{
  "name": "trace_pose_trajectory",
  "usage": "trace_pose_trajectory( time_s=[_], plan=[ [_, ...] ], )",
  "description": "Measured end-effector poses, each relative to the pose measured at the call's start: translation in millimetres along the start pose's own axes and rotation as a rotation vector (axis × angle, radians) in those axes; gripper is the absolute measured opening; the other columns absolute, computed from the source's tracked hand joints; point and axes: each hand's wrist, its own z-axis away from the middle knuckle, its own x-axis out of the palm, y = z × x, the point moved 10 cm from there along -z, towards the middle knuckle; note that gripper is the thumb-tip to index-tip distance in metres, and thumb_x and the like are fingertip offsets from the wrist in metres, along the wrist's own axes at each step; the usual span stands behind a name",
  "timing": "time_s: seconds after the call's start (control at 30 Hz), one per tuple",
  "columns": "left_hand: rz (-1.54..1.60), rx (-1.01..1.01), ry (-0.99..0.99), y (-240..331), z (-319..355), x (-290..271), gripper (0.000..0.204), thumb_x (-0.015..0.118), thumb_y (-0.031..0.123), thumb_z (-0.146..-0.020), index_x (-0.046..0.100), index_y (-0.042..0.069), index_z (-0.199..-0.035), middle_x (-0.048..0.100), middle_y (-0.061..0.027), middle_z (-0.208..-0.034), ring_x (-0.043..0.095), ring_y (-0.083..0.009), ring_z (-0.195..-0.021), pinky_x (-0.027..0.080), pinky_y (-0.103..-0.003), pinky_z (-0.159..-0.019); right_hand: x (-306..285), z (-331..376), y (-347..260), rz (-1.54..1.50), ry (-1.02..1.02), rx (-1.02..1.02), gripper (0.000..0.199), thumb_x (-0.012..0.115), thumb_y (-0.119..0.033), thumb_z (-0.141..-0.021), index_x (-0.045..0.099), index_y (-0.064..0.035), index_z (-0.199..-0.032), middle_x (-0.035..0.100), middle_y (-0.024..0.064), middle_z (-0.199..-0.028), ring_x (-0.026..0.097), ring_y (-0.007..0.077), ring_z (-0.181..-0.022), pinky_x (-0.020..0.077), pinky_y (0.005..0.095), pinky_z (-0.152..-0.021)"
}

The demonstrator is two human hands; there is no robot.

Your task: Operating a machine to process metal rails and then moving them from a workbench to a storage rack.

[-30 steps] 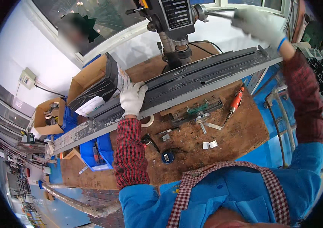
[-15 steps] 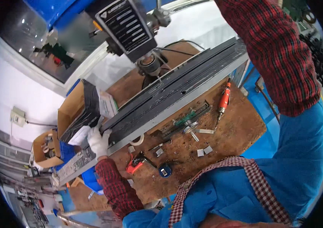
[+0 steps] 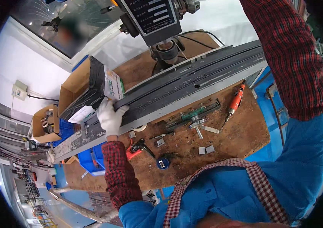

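My left hand (image 3: 111, 117), in a white glove, grips the near-left part of a long dark metal profile (image 3: 157, 99). Its fingers bend over the far edge while the thumb points right along the top. The profile runs slantwise from lower left to upper right, with grooves and a small dark hole in its face. Over its far side stands a drill press (image 3: 150, 22), its thin bit (image 3: 174, 68) pointing down close to the profile. My right arm (image 3: 296, 57), in a red-and-black checked sleeve, stretches up past the top edge, so the right hand is out of sight.
On the brown workbench (image 3: 241, 133) lie an orange air tool (image 3: 236, 102), a green-and-metal clamp (image 3: 195, 117), a red-and-black hand tool (image 3: 136, 147), a round blue tape measure (image 3: 163, 163) and small metal pieces. Left are cardboard boxes (image 3: 76, 81) and a blue bin (image 3: 89, 161).
The whole view has shifted, bringing the drill press and profile farther right and up in the picture. My left hand keeps about the same place on the profile; the right arm stays raised.
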Motion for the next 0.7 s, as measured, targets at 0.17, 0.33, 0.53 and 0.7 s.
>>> trace_pose_trajectory(
  time_s=[0.17, 0.33, 0.53, 0.7],
  plan=[
    [0.016, -0.033, -0.039, -2, 0, 1, 0.045, 0.082, 0.041, -0.073, 0.073, 0.006, -0.1, 0.069, -0.0129, -0.099, 0.063, -0.0335, -0.096, 0.049, -0.041, -0.089, -3, -15, -12, -0.089, 0.034, 0.033, 0.042, 0.061, -0.047, -0.096, 0.069, -0.0137, -0.12, 0.067, 0.0097, -0.127, 0.059, 0.0312, -0.116, 0.0462, 0.0408, -0.101],
    [-0.054, 0.03, 0.022, 4, 0, -1, 0.047, 0.081, 0.043, -0.075, 0.071, 0.004, -0.099, 0.068, -0.0126, -0.096, 0.063, -0.034, -0.094, 0.049, -0.042, -0.088, -35, -30, -29, -0.194, 0.043, 0.092, 0.039, 0.06, -0.044, -0.096, 0.07, -0.0123, -0.117, 0.068, 0.009, -0.12, 0.059, 0.0294, -0.107, 0.0473, 0.0397, -0.095],
    [-0.216, 0.127, -0.107, 34, -7, 11, 0.049, 0.079, 0.046, -0.077, 0.069, 0.004, -0.099, 0.068, -0.0125, -0.095, 0.062, -0.0352, -0.091, 0.05, -0.044, -0.084, -71, -41, -42, -0.313, 0.068, 0.163, 0.036, 0.06, -0.041, -0.096, 0.07, -0.0106, -0.113, 0.069, 0.0081, -0.111, 0.06, 0.0272, -0.097, 0.0485, 0.0383, -0.087],
    [-0.229, 0.17, -0.074, 38, -4, 8, 0.048, 0.08, 0.046, -0.076, 0.07, 0.004, -0.097, 0.067, -0.0127, -0.095, 0.063, -0.0353, -0.09, 0.05, -0.045, -0.081, -73, -35, -33, -0.419, 0.069, 0.247, 0.033, 0.06, -0.038, -0.096, 0.07, -0.0091, -0.109, 0.07, 0.0073, -0.104, 0.06, 0.0253, -0.088, 0.0496, 0.0371, -0.081]
  ],
)
